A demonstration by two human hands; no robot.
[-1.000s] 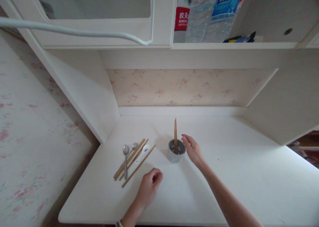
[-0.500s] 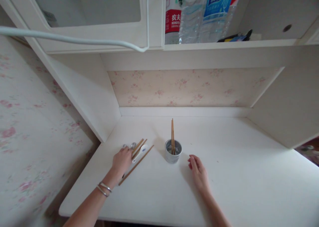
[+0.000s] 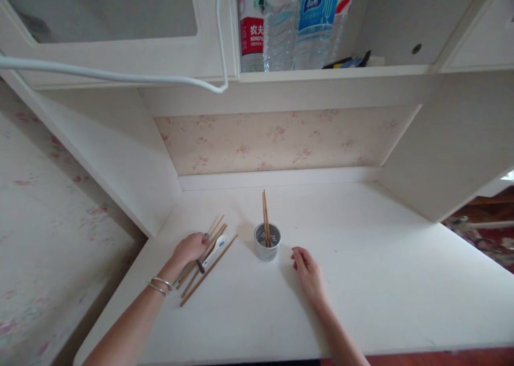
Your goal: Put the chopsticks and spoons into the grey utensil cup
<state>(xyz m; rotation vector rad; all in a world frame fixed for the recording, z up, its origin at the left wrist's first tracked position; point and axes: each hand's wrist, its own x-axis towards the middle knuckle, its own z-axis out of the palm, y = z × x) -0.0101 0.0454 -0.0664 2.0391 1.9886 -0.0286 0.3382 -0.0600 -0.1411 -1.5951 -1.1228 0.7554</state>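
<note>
My left hand [image 3: 191, 248] is closed at the left side of the desk, with the grey metal of a spoon [image 3: 206, 236] showing at its fingertips; most of the spoon is hidden. A dark handle end [image 3: 201, 268] shows below the fingers. Several wooden chopsticks [image 3: 209, 271] lie slanted beside and under this hand. Among them is a white spoon [image 3: 219, 242] with a blue mark. A perforated metal holder [image 3: 266, 251] stands upright between my hands, with a pair of chopsticks [image 3: 265, 213] leaning in it. To its right, my right hand [image 3: 308, 274] rests with curled fingers, holding nothing visible.
The white desk [image 3: 381, 269] has a side panel at each end. Overhead, a shelf [image 3: 341, 75] carries several plastic bottles [image 3: 283, 29]. A white cable [image 3: 120, 77] hangs across the cabinet door at upper left.
My left hand has closed over the spoon, and the dark handle end has shifted up and right relative to the chopsticks. My right hand stays beside the holder. The view has turned right.
</note>
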